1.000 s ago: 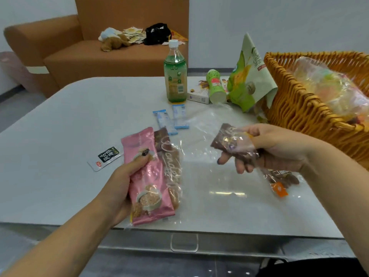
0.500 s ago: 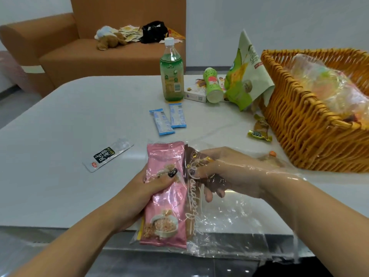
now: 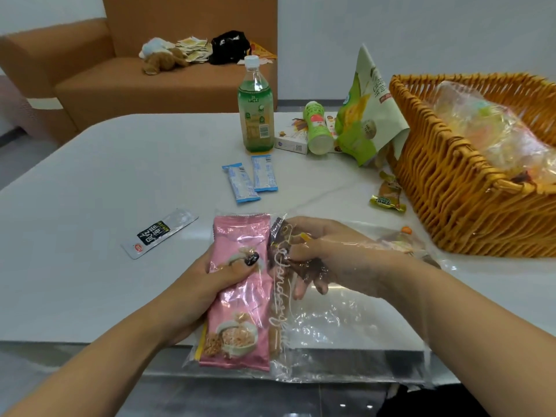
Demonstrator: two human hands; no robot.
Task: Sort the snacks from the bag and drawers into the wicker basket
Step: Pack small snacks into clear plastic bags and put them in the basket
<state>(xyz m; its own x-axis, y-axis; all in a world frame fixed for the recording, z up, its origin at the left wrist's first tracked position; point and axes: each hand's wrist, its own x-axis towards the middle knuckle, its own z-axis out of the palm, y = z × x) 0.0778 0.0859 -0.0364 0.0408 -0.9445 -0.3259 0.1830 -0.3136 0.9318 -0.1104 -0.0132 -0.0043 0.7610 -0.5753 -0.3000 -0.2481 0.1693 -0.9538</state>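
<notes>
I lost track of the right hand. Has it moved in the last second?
Yes. The right hand went left into the clear bag, away from the basket.

Surface: white table [image 3: 120,182]
On it: green drink bottle [image 3: 256,106], two blue sachets [image 3: 251,181], black-labelled packet [image 3: 159,233], wicker basket [image 3: 457,188], green snack bag [image 3: 365,115]

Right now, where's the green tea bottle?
The green tea bottle stands upright toward the far side of the table, just left of the small white box and behind the two blue packets.
</notes>
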